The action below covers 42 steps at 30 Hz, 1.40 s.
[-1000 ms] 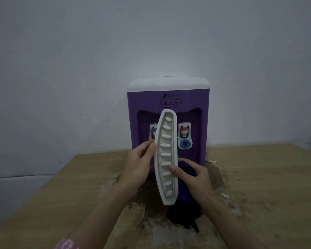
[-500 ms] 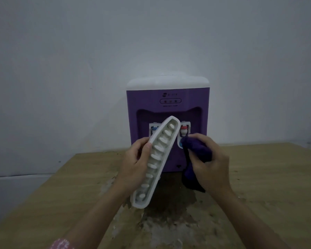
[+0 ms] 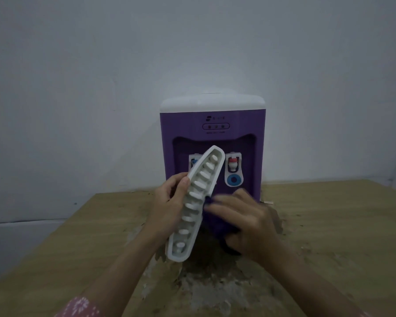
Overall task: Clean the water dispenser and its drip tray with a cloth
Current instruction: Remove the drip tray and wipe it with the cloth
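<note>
Head view: at far left a pink patterned sleeve (image 3: 78, 306) edges into the picture above the worn wooden table (image 3: 55, 248). Your left hand (image 3: 167, 207) has its grip wrapped around the long edge of the white drip tray (image 3: 196, 202), holding it off the table, tilted with its slotted face toward you and its upper end in front of the blue tap. Just right of the tray, your right hand (image 3: 245, 223), blurred, presses a dark purple cloth (image 3: 217, 227) against the tray's side, the grip bunched around the cloth. Behind both hands stands the purple water dispenser (image 3: 213, 124), white-topped, against the wall, its red tap (image 3: 233, 163) in plain sight. The tray wipe looks under way; whether the dispenser body has been cleaned cannot be told, and the tray is not yet refitted.
</note>
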{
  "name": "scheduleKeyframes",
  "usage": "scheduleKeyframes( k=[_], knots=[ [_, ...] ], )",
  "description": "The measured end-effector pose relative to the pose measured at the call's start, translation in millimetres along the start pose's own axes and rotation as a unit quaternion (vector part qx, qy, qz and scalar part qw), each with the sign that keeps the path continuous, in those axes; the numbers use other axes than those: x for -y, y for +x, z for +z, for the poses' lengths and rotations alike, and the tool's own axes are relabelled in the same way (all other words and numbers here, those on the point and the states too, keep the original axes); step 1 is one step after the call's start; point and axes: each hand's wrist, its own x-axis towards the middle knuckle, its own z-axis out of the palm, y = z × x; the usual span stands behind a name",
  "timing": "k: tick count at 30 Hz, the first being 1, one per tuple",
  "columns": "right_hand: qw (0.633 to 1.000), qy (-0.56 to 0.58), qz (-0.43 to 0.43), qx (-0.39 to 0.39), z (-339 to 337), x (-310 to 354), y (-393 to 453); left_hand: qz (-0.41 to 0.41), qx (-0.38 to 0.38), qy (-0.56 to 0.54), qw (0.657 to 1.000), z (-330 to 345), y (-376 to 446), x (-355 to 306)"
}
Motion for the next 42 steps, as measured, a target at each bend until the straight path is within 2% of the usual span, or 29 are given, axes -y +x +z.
scheduleKeyframes(
  k=[3, 8, 12, 18, 21, 24, 26, 28, 29, 31, 32, 33, 35, 36, 37, 38, 42],
  knots=[
    [0.995, -0.008, 0.083, -0.061, -1, -3, 9, -0.014, -0.005, -0.020, 1.000, 0, 1, -2],
    [1.000, 0.005, 0.030, 0.006, 4, 8, -7, -0.055, -0.017, -0.071, 0.996, -6, 8, -5],
    [0.990, 0.005, 0.107, -0.087, 1, 15, 6, -0.036, -0.008, -0.044, 0.998, -7, 9, -1],
    [0.997, -0.070, -0.001, 0.039, 7, 24, 11, -0.035, 0.009, -0.047, 0.998, -6, 11, 2],
    [0.995, -0.083, 0.008, 0.046, 5, 18, 4, -0.033, 0.007, -0.032, 0.999, -9, 9, 6],
    [0.997, -0.061, 0.038, 0.002, 7, 19, 6, -0.035, 0.024, -0.024, 0.999, -8, 6, 8],
    [0.999, -0.046, 0.010, 0.007, 10, 24, 9, -0.037, 0.038, -0.040, 0.998, -4, 6, 7],
    [0.998, -0.048, -0.024, 0.045, 12, 24, 7, -0.039, 0.027, -0.053, 0.997, -3, 6, 7],
    [0.998, -0.038, -0.014, 0.054, 12, 21, 5, -0.041, 0.012, -0.053, 0.998, -4, 7, 8],
    [0.995, 0.035, 0.088, 0.016, 10, 14, 1, -0.048, -0.020, -0.055, 0.997, -10, 7, 11],
    [0.980, 0.095, 0.175, -0.019, 8, 11, 0, -0.052, -0.030, -0.056, 0.997, -13, 7, 12],
    [0.949, 0.164, 0.264, -0.056, 5, 9, 1, -0.051, -0.034, -0.054, 0.997, -15, 7, 14],
    [0.852, 0.309, 0.411, -0.101, 1, 7, 5, -0.049, -0.027, -0.050, 0.997, -16, 4, 17],
    [0.808, 0.357, 0.456, -0.107, 1, 6, 7, -0.050, -0.020, -0.050, 0.997, -14, 2, 17],
    [0.784, 0.381, 0.479, -0.106, 2, 6, 7, -0.049, -0.011, -0.049, 0.998, -12, 0, 18],
    [0.777, 0.387, 0.485, -0.099, 2, 6, 7, -0.047, -0.003, -0.046, 0.998, -9, -3, 19],
    [0.808, 0.378, 0.446, -0.078, 2, 8, 10, -0.046, 0.018, -0.049, 0.998, -2, -9, 20]
  ],
)
